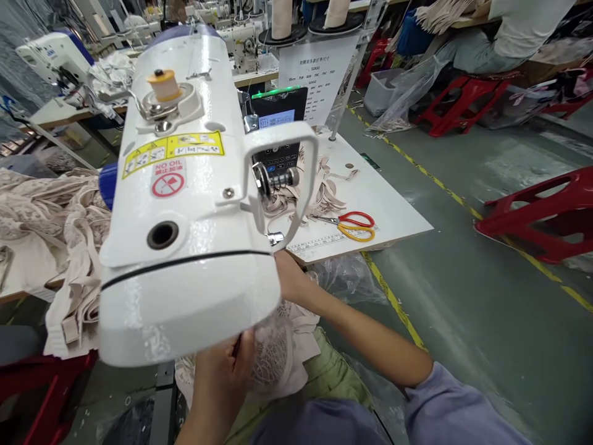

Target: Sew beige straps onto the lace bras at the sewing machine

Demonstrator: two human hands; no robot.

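Observation:
A white sewing machine (pixel 185 296) fills the middle of the view, its head hiding the needle area. Below it hangs a beige lace bra (pixel 273 361), with one cup showing over my lap. My left hand (pixel 227 364) is closed on the bra's edge under the front of the machine head, thumb pressed to the fingers. My right hand (pixel 288 278) reaches in behind the head from the right, close to the cloth. Its fingers are hidden by the machine, so I cannot see what they hold.
Scissors (pixel 354 225) with red and yellow handles lie on the white tabletop (pixel 393 210), beside a pile of beige straps (pixel 324 191). A control panel (pixel 278 123) stands behind. More beige garments (pixel 78 247) hang at the left. Red stools (pixel 542 213) stand on the floor; a person (pixel 491 49) sits at upper right.

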